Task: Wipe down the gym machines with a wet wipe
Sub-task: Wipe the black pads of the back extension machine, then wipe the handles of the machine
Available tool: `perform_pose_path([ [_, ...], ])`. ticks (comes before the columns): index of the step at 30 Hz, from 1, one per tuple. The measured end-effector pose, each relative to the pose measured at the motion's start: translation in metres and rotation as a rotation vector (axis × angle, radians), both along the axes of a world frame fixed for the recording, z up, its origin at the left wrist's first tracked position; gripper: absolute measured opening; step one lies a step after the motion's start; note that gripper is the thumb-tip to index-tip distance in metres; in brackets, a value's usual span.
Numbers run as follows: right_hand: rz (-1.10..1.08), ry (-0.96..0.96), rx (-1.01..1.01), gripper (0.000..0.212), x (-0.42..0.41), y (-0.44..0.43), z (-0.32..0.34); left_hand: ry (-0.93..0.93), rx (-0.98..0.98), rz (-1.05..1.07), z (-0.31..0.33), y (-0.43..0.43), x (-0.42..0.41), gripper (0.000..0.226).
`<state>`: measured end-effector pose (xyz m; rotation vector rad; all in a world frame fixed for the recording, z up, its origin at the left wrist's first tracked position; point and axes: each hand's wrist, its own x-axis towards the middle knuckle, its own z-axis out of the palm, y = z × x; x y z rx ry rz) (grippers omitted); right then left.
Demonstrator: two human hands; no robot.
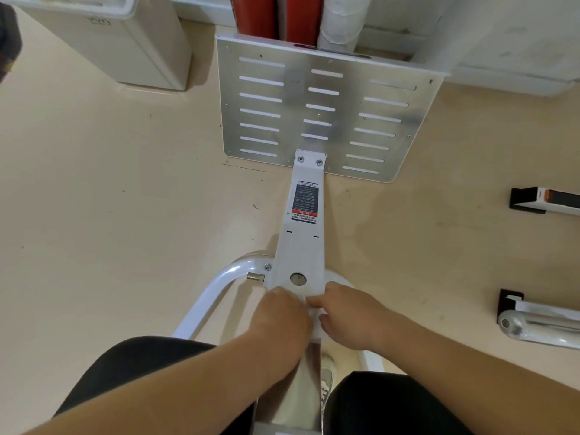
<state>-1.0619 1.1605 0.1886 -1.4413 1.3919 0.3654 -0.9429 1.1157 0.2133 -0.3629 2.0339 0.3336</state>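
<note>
A white gym machine beam [303, 246] with a printed label runs from between my knees to a slotted metal footplate [326, 108] on the floor. My left hand [281, 312] and my right hand [351, 312] meet over the near end of the beam, just below a round metal cap [298, 279]. A white wet wipe [309, 304] shows between the two hands, fingers of both curled onto it. Most of the wipe is hidden under the hands.
A white curved tube [213, 290] loops out left of the beam. A white bin [131, 42] stands at the back left, red and white posts [282, 17] behind the footplate. Chrome and black machine feet [539, 324] lie at the right. Beige floor surrounds everything.
</note>
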Motion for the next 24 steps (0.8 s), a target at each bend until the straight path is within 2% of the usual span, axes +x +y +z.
perform_pose_path([
  [2, -0.054, -0.017, 0.01, 0.022, -0.003, -0.001, 0.0, 0.07, 0.041, 0.053, -0.002, 0.002, -0.006, 0.039],
  [6, -0.049, -0.006, 0.024, 0.031, 0.013, -0.009, 0.005, 0.063, 0.043, 0.145, 0.001, -0.011, -0.003, 0.03],
  [11, -0.242, -0.097, 0.103, 0.027, 0.03, -0.018, 0.017, 0.12, 0.067, 0.517, 0.013, -0.036, 0.022, 0.014],
  [13, -0.497, -0.161, 0.117, 0.02, 0.02, -0.025, 0.031, 0.195, 0.087, 0.864, 0.019, -0.046, 0.034, 0.021],
  [15, -0.93, -0.314, 0.229, 0.009, 0.004, -0.032, 0.051, 0.302, 0.213, 1.374, 0.034, -0.054, 0.044, 0.021],
  [17, -1.351, -0.583, 0.422, 0.018, -0.012, -0.035, 0.079, 0.404, 0.486, 1.784, 0.06, -0.056, 0.049, 0.022],
  [18, -1.517, -0.716, 0.48, 0.022, -0.015, -0.035, 0.093, 0.45, 0.627, 1.899, 0.075, -0.055, 0.051, 0.026],
  [20, -1.68, -0.853, 0.479, 0.018, -0.01, -0.033, 0.12, 0.558, 0.796, 1.988, 0.103, -0.047, 0.055, 0.038],
  [21, -1.688, -0.843, 0.415, 0.012, -0.003, -0.029, 0.13, 0.614, 0.828, 1.991, 0.115, -0.042, 0.056, 0.043],
  [22, -1.68, -0.816, 0.334, 0.007, 0.005, -0.024, 0.137, 0.672, 0.837, 1.976, 0.125, -0.036, 0.058, 0.043],
  [24, -1.665, -0.765, 0.212, 0.008, 0.019, -0.008, 0.148, 0.771, 0.815, 1.925, 0.144, -0.023, 0.062, 0.028],
])
